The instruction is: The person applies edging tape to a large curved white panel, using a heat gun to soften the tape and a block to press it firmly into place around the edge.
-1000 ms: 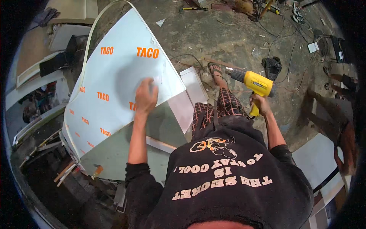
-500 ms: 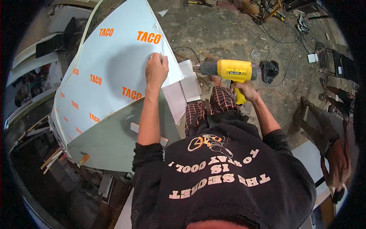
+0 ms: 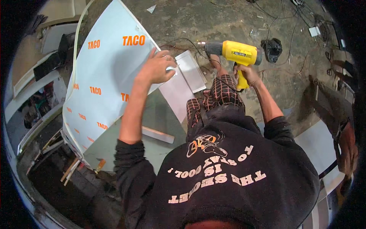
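Note:
My right hand (image 3: 248, 75) is wrapped round the grip of a yellow and black heat gun (image 3: 239, 52). Its metal nozzle points left, towards the panel, and is apart from it. A large, pale blue-white panel (image 3: 110, 65) with repeated orange lettering slants across the left side. Over its right-hand edge, near the lower corner, lies my left hand (image 3: 156, 68), a ring on one finger. The fingers are spread and the thumb is apart from them; the palm side is hidden. Beneath the panel is a greenish-grey tabletop (image 3: 152, 110).
On the tabletop lies a white strip (image 3: 158, 134), with a brown-handled tool (image 3: 101, 165) by its edge. Pale boards (image 3: 190, 72) stand right of the panel's corner. A black plastic bag (image 3: 271, 50) and cables lie on the floor. Another person (image 3: 347, 147) is at the far right.
My left hand has shifted along the panel's edge, its fingers spreading from a closer hold. The heat gun stays in my right hand, a little higher in view. The whole view has shifted.

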{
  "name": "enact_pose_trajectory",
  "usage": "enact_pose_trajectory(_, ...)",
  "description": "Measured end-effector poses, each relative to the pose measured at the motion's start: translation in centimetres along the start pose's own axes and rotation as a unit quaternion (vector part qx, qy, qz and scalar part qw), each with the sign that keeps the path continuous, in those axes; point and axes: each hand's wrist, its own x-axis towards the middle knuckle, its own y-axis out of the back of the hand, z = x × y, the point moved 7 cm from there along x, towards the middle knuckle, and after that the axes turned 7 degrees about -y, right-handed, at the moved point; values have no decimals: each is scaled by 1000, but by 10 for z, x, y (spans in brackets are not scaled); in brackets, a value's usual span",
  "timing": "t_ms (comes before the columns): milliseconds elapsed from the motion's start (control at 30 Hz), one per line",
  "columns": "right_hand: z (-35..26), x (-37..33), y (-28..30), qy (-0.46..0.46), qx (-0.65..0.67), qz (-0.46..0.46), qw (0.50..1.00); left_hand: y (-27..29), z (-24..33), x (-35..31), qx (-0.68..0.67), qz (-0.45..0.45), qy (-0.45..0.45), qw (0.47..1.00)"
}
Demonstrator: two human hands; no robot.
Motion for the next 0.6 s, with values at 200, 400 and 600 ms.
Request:
enact_pose_trajectory(200, 17, -4, 14, 12, 42, 17, 999, -4, -1, 10, 63, -162, -58, 983)
enact_pose_trajectory(400, 25, -5, 20, -10, 78, 50, 996, -6, 0, 7, 60, -137, -77, 986)
enact_pose_trajectory(600, 6, -6, 13, 15, 30, 37, 999, -3, 3, -17, 60, -9, -114, 992)
